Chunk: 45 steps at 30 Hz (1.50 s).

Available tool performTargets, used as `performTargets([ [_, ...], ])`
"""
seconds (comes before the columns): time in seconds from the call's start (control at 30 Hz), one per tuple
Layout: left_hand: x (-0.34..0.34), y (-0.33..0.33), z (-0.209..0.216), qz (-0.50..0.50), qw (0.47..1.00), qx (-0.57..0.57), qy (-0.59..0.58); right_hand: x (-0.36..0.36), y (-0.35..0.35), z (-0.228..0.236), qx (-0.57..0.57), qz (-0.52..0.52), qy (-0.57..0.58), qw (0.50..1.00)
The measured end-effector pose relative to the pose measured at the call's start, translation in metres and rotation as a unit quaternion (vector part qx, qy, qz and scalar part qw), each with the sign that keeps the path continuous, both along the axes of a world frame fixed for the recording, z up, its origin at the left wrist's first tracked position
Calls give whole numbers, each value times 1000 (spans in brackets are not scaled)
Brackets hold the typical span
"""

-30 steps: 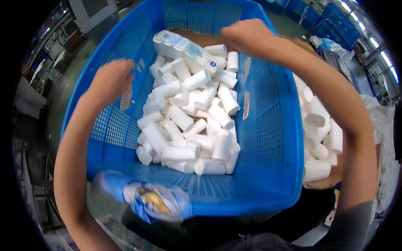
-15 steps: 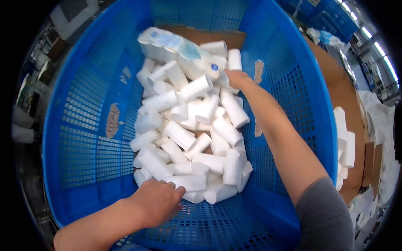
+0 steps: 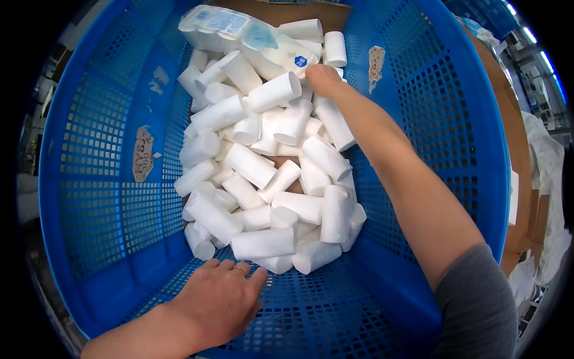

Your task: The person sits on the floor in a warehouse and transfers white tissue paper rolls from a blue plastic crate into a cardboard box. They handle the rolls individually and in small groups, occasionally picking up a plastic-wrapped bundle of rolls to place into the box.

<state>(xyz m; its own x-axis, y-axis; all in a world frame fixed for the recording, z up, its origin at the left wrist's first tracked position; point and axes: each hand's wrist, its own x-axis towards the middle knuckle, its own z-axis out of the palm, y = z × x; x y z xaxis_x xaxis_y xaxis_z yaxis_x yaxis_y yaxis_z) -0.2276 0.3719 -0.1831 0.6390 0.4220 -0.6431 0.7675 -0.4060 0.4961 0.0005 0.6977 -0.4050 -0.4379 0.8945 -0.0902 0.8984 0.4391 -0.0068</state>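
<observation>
**Blue perforated crate (image 3: 382,293) surrounds our hands**

Our right hand (image 3: 323,79) curls at the near end of a film-wrapped tissue-roll pack (image 3: 230,31) lying leftward; its grip we cannot tell. Our left hand (image 3: 221,296), half open, visibly holds nothing; loose white tissue rolls (image 3: 263,244) lie heaped beyond it.

Right arm (image 3: 412,191) outstretched, left arm (image 3: 143,332) low

The right grip (image 3: 323,80) is far forward, curled in, its fingertips hard to make out. The left grip (image 3: 220,299) sits nearer, palm down, fingers (image 3: 256,282) loosely bent.
</observation>
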Motion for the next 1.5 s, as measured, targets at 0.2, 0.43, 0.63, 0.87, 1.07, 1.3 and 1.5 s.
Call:
performTargets([
  [0.2,0,1,7,20,999,34,-21,-8,-6,6,18,60,-15,998],
  [0.43,-14,4,0,-25,997,54,54,-29,-12,87,-40,99,-110,988],
  [0.63,-9,21,9,-41,995,76,40,-7,-73,157,-112,184,-189,958],
  [0.87,-13,5,31,-31,992,104,57,-51,-140,196,-48,118,-106,986],
  [1.07,-14,7,38,-41,991,117,40,-82,-167,94,-111,-108,-47,987],
  [1.3,-20,8,38,-27,993,109,40,-126,-187,70,101,59,-154,981],
  [1.5,-19,10,41,-15,994,105,35,-130,-192,55,101,54,-160,980],
])
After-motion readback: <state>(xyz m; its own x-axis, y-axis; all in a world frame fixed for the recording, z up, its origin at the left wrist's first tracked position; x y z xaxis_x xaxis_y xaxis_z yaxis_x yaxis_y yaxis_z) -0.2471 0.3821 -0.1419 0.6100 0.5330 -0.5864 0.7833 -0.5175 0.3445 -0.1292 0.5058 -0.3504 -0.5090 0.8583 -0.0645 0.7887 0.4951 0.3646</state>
